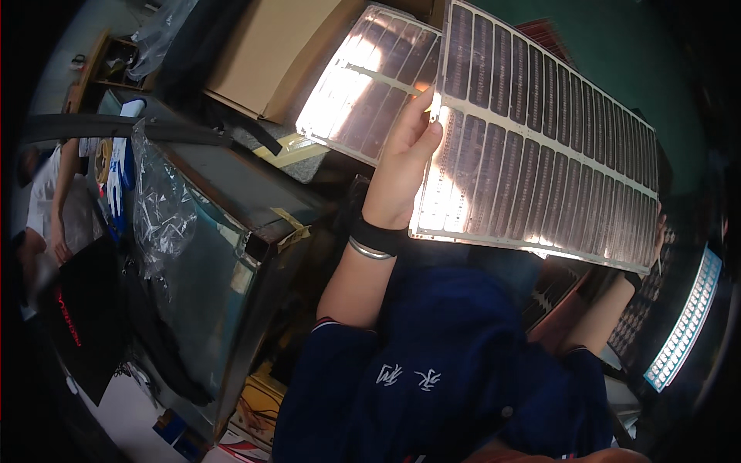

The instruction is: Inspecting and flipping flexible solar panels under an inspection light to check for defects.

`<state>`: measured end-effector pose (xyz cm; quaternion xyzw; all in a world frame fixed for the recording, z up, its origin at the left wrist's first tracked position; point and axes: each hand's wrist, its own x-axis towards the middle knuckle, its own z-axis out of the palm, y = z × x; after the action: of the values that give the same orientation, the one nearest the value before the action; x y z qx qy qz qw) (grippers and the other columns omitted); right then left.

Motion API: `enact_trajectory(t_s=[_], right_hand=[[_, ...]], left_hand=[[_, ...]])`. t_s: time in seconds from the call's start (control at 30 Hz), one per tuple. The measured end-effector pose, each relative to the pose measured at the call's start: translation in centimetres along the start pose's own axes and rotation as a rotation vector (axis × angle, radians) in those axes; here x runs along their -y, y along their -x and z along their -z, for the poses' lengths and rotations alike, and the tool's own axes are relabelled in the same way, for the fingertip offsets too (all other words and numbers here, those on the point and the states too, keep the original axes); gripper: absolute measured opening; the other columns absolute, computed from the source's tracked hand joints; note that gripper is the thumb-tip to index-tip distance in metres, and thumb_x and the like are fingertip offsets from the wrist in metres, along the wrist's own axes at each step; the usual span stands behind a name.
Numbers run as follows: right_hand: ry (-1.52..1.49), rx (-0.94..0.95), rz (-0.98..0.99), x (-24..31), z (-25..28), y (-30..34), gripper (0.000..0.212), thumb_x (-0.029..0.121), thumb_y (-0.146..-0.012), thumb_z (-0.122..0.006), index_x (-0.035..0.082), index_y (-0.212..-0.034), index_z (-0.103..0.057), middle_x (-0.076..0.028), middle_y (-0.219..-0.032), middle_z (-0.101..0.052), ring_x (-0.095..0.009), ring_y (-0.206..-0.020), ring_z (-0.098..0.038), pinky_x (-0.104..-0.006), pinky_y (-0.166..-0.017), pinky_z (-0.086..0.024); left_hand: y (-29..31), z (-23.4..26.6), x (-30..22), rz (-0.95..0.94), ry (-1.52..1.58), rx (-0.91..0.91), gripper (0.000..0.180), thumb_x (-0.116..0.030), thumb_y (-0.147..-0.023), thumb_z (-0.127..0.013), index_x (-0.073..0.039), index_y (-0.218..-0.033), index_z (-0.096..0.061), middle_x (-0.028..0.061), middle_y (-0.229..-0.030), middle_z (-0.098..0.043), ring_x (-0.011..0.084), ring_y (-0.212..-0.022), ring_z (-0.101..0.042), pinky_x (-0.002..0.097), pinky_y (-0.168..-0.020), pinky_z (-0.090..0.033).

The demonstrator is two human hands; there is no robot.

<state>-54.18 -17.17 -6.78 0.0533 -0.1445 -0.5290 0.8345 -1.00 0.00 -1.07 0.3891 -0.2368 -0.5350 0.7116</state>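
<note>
A large shiny metal sheet [540, 147], with rows of long slot-shaped panels in a pale frame, is tilted up in front of me. My left hand [409, 158] grips its left edge, thumb on the near face and fingers behind. At the far right edge my right hand [660, 231] holds the sheet too, mostly hidden behind it. A second, similar sheet [370, 85] lies behind and to the left, beside a cardboard box [278, 58]; the first sheet covers part of it. Bright light glares off both sheets.
On the left stands a grey metal-edged bench [208, 231] with crumpled clear plastic [162, 208] on it. Another person's arm [65, 201] shows at the far left, near a black panel [85, 316]. A lit strip panel [687, 324] is at the right.
</note>
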Motion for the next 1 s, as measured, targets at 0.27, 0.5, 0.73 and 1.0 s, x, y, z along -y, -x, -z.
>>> enact_trajectory(t_s=[0.27,0.5,0.73,1.0], right_hand=[[0.380,-0.338,0.145,-4.4,-1.4,-0.9,0.043,0.025,-0.094,-0.031,0.013,-0.136,-0.030,-0.008,-0.139,-0.032,-0.025,-0.126,-0.032,-0.0361,-0.104,-0.029],[1.450,-0.643,0.503,-6.2,-1.8,-0.9,0.044,0.030,-0.093,-0.040,0.014,-0.133,-0.036,-0.013,-0.133,-0.039,-0.024,-0.118,-0.044,-0.0379,-0.096,-0.040],[1.207,-0.653,0.292,-4.4,-1.4,0.0,0.049,0.033,-0.092,-0.042,0.010,-0.133,-0.032,-0.018,-0.126,-0.046,-0.027,-0.107,-0.054,-0.0358,-0.087,-0.048],[1.542,-0.642,0.559,-10.5,-3.6,-0.4,0.050,0.031,-0.092,-0.042,0.003,-0.130,-0.029,-0.020,-0.128,-0.042,-0.026,-0.112,-0.049,-0.0348,-0.089,-0.046]], left_hand=[[0.5,0.0,-0.9,0.047,-0.148,-0.076,0.044,-0.007,-0.091,-0.042,-0.001,-0.134,-0.031,0.0105,-0.132,-0.040,0.0167,-0.121,-0.038,0.0290,-0.101,-0.028],[0.5,0.7,-0.5,0.126,-0.198,-0.137,0.045,-0.008,-0.091,-0.043,-0.001,-0.134,-0.031,0.0107,-0.126,-0.044,0.0161,-0.116,-0.042,0.0294,-0.099,-0.030],[0.4,1.5,-0.4,0.130,-0.212,-0.152,0.046,-0.007,-0.091,-0.043,-0.002,-0.135,-0.029,0.0121,-0.129,-0.041,0.0178,-0.116,-0.043,0.0296,-0.097,-0.034],[0.2,1.2,-0.7,0.087,-0.318,-0.122,0.047,-0.008,-0.091,-0.044,-0.001,-0.135,-0.028,0.0109,-0.132,-0.039,0.0166,-0.116,-0.041,0.0296,-0.098,-0.031]])
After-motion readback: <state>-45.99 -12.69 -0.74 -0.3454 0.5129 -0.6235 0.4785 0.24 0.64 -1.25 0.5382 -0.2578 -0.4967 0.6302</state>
